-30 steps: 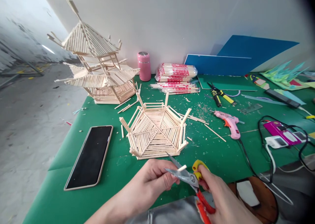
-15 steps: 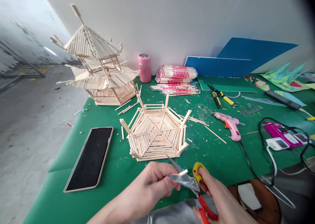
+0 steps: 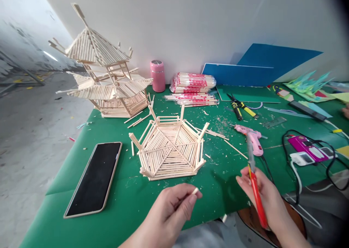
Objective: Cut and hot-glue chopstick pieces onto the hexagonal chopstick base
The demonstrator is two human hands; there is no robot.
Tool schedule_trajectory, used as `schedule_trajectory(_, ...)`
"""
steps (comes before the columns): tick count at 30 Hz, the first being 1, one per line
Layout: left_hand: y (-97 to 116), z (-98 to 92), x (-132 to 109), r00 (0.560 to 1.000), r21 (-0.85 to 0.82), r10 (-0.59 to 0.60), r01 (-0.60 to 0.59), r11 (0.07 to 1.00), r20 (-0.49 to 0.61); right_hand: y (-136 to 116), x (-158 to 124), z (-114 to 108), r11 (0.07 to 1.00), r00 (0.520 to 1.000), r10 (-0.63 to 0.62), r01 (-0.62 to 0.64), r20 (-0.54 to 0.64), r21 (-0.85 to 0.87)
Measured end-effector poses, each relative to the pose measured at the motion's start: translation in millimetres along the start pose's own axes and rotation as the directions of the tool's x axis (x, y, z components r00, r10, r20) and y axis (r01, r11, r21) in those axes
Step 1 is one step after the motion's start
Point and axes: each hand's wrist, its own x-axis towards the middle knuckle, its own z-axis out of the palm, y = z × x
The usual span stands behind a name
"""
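Between the thumb and fingers of my left hand [image 3: 171, 210] is a short wooden stick [image 3: 195, 191], mostly hidden by the fingers. My right hand [image 3: 267, 197] is closed around scissors [image 3: 256, 195] with red and yellow handles; their blades point up and are blurred. A cut stick piece [image 3: 224, 218] shows at the table's front edge. Just beyond my left hand sits a hexagonal stick base [image 3: 171, 150] with low rails and corner posts. The pink glue gun [image 3: 253, 140] lies past the scissors.
A stick pagoda [image 3: 106, 84] stands at back left, with a pink flask [image 3: 157, 76] and bagged sticks [image 3: 192, 84] beside it. A phone [image 3: 94, 179] lies left on the green table [image 3: 131, 208]. Pliers [image 3: 241, 108], loose sticks and a power strip [image 3: 311, 150] are at right.
My right hand has moved right and up with the scissors, away from my left hand. The stick in my left hand now ends at the fingertips, and a cut piece appears at the table edge.
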Motion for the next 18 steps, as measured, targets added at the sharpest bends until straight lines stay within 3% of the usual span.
schedule_trajectory(3,-5.2,-3.8,-6.4,0.986,0.005,0.036,-0.036,0.999,-0.162,11.7,21.6,-5.0,0.955,0.998,-0.06,0.053,-0.015,-0.293)
schedule_trajectory(6,-9.7,-10.2,-17.9,0.931,-0.009,0.02,-0.025,1.0,-0.364,19.0,39.3,-0.7,0.863,0.985,-0.169,0.13,-0.037,-0.488)
schedule_trajectory(10,-17.9,-23.3,-32.4,0.85,0.026,0.006,0.008,1.0,-0.527,19.3,55.4,-0.8,0.827,0.963,-0.267,0.208,-0.038,-0.522)
schedule_trajectory(13,-27.6,-33.0,-40.1,0.809,0.171,0.129,-0.035,0.985,-0.574,11.3,54.3,-4.1,0.782,0.913,-0.401,0.297,-0.076,-0.547)
schedule_trajectory(16,-37.6,-39.6,-44.8,0.718,0.41,0.288,-0.004,0.912,-0.633,-1.7,39.2,5.5,0.813,0.858,-0.507,0.441,-0.089,-0.379)
schedule_trajectory(18,-42.8,-43.3,-44.9,0.65,0.574,0.391,0.086,0.814,-0.651,-10.7,26.5,21.5,0.833,0.851,-0.524,0.517,0.02,-0.196)
